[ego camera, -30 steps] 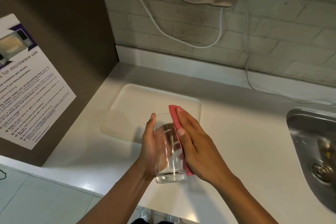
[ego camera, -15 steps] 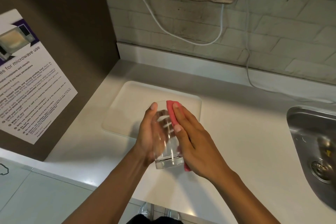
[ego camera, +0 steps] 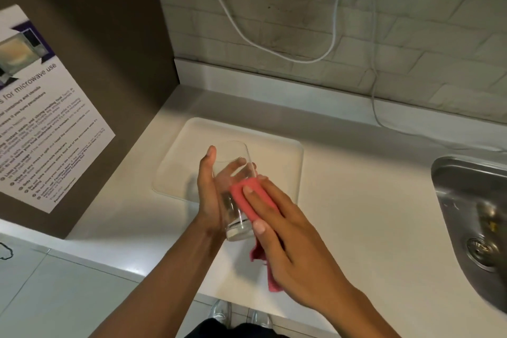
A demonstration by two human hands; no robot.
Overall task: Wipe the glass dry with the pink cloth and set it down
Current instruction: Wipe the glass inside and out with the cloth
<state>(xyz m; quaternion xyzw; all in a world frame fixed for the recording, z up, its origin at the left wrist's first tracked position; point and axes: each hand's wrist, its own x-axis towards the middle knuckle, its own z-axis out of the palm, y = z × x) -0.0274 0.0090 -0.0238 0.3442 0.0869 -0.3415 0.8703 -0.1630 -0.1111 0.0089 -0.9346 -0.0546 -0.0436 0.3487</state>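
A clear drinking glass is held above the white counter, tilted with its open rim away from me. My left hand wraps its left side, thumb up near the rim, fingers showing through the glass. My right hand presses a pink cloth flat against the glass's right lower side. The cloth's loose end hangs below my right palm.
A white tray lies on the counter just behind the glass. A steel sink sits at the right. A brown side panel with a microwave notice stands on the left; white cables hang down the brick wall.
My right hand and the pink cloth have slid down from the glass's rim to its lower side. The glass now tilts further away, and more cloth hangs loose below.
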